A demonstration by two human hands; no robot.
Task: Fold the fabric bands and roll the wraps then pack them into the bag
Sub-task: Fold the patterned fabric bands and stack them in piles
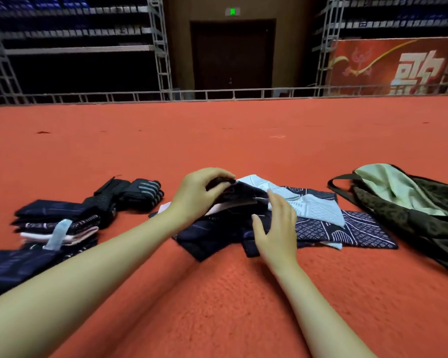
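A loose heap of fabric bands (318,215), navy patterned and pale blue, lies on the red carpet in front of me. My left hand (194,197) grips a dark fabric piece (237,193) at the heap's left top and lifts its edge. My right hand (276,223) hovers over the navy cloth with straight fingers, holding nothing. To the left a stack of folded bands (55,223) sits, with dark rolled wraps (137,193) behind it. The olive bag (409,210) with a pale green lining lies open at the right.
Red carpet (217,140) stretches far ahead and around the piles. A metal truss rail (233,95) runs along the carpet's far edge, with scaffold stands, a dark door and a red banner (388,65) behind it.
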